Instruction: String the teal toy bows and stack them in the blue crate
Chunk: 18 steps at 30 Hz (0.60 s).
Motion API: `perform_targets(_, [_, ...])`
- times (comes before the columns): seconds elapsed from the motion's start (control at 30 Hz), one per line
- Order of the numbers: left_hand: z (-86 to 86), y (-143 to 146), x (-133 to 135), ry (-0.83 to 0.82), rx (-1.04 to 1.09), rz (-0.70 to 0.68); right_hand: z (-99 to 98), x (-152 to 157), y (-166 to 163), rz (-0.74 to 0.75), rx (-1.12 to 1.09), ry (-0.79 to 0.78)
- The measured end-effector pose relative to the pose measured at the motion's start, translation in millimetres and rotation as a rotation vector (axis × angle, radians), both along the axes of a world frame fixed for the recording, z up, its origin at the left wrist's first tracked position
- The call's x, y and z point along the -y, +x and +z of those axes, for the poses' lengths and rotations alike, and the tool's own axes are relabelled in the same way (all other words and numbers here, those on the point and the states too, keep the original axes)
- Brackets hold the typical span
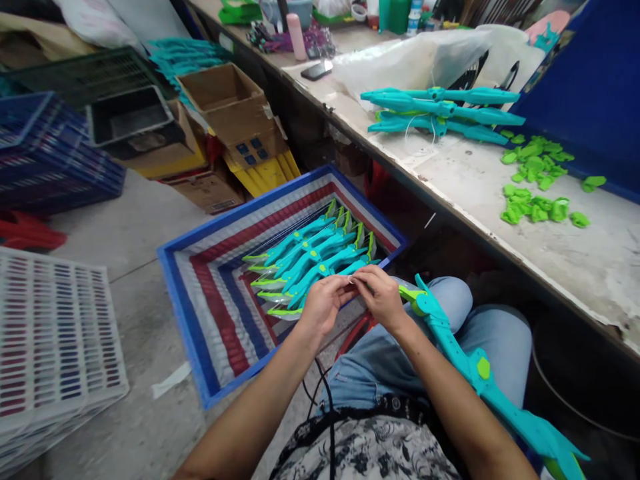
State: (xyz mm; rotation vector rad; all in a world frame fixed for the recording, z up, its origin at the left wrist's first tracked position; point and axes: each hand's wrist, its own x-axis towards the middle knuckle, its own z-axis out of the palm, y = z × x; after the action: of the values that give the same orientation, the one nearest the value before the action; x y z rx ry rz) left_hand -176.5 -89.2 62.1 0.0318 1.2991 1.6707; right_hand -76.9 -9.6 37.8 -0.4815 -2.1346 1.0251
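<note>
My left hand [324, 303] and my right hand [381, 297] meet in front of my lap, fingertips pinched together. Between them shows a small bit of thin white string [351, 280], mostly hidden by the fingers. A turquoise toy bow [453, 343] with a green hexagonal centre piece lies slanted across my legs. Its green tip [409, 292] reaches up to just beside my right hand. Beyond my hands, several similar bows [313, 253] with green tips and strings lie side by side in a blue-rimmed crate [183, 313] lined with striped cloth.
On the workbench [480, 173] to the right are stacked turquoise bow bodies [440, 113], loose green pieces [537, 160] and a phone [317, 70]. A white basket [55, 333] stands at the left. Cardboard boxes [225, 100] and a blue crate [55, 147] stand behind.
</note>
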Motion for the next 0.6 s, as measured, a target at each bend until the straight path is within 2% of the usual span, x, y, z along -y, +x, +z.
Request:
perform_targets(0.23, [-0.9,3.2,-0.1,0.019,-0.202,-0.135,-0.9,2.2,3.4,-0.064,-0.019,0.092])
perform_targets(0.43, [-11.8,3.6,2.4,-0.040,-0.416,-0.175,-5.9,5.0,4.5,-0.076,-0.022,0.018])
perform_targets(0.6, [-14.3,3.5,6.9,-0.088,-0.688,-0.176,-11.6,2.8,3.7,-0.069,-0.002,-0.033])
